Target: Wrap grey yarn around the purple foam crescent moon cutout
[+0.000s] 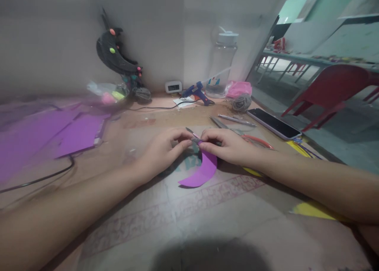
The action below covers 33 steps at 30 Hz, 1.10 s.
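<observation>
A curved purple foam piece (pixel 201 171) lies on the table in front of me, crescent shaped. My left hand (pixel 164 149) and my right hand (pixel 228 144) meet at its upper end, both with fingers pinched together on it. A thin grey-pink stick-like thing (pixel 191 132) pokes out between the fingertips; I cannot make out what it is. What lies under the fingers is hidden.
Purple foam sheets (pixel 68 133) lie at the left with a black cable (pixel 44 178). A blue glue gun (pixel 196 92), a clear water bottle (pixel 221 66), a black decorated crescent (pixel 117 56), scissors (pixel 251 139), a phone (pixel 274 123) and yellow scraps (pixel 315 210) surround the work spot. Red chair (pixel 331 91) at the right.
</observation>
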Each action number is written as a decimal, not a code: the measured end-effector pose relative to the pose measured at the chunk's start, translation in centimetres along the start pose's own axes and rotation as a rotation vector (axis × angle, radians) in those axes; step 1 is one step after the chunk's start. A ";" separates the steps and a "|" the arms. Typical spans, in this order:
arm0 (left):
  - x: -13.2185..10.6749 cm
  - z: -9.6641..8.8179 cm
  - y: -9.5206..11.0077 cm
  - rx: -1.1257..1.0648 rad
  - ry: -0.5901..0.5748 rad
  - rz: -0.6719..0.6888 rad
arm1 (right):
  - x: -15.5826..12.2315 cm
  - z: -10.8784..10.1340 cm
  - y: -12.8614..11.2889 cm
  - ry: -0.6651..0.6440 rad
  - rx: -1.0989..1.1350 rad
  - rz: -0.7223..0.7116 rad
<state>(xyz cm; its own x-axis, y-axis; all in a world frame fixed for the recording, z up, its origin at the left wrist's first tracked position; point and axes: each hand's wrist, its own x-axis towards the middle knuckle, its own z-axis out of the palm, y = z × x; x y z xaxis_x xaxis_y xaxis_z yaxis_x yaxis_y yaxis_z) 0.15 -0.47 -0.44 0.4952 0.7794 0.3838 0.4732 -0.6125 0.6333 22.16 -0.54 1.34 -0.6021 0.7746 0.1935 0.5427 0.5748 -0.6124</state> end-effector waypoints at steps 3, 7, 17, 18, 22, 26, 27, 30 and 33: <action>-0.1 0.0 -0.2 0.001 0.003 0.016 | 0.0 0.2 0.2 -0.004 0.003 -0.015; -0.2 0.1 0.0 0.028 0.007 0.114 | 0.0 0.2 0.3 -0.014 0.009 -0.022; 0.0 -0.2 0.7 0.001 0.047 0.056 | -0.1 0.1 0.0 -0.034 0.007 -0.002; -0.1 -0.2 0.7 -0.006 0.050 0.039 | -0.1 0.1 -0.1 -0.032 0.012 0.001; -0.2 -0.2 0.6 -0.033 0.069 -0.049 | -0.3 0.1 -0.2 0.008 0.010 -0.008; -0.1 -0.3 0.6 -0.049 0.055 -0.070 | -0.5 0.3 -0.1 0.083 -0.023 -0.060; -0.1 -0.3 0.7 -0.050 0.052 -0.051 | -0.5 0.4 -0.1 0.102 -0.034 -0.078; -0.2 -0.4 0.9 -0.047 0.056 0.024 | -0.8 0.6 0.0 0.139 -0.065 -0.125; -0.5 -0.6 1.2 -0.034 0.078 0.080 | -1.1 0.7 0.0 0.205 -0.061 -0.156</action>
<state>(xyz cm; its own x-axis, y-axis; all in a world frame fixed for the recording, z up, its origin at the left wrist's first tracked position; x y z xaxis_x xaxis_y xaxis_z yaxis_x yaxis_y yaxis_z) 0.09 -1.53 0.53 0.4712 0.7370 0.4845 0.4092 -0.6693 0.6202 22.41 -1.54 0.63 -0.5534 0.7091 0.4371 0.4907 0.7015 -0.5168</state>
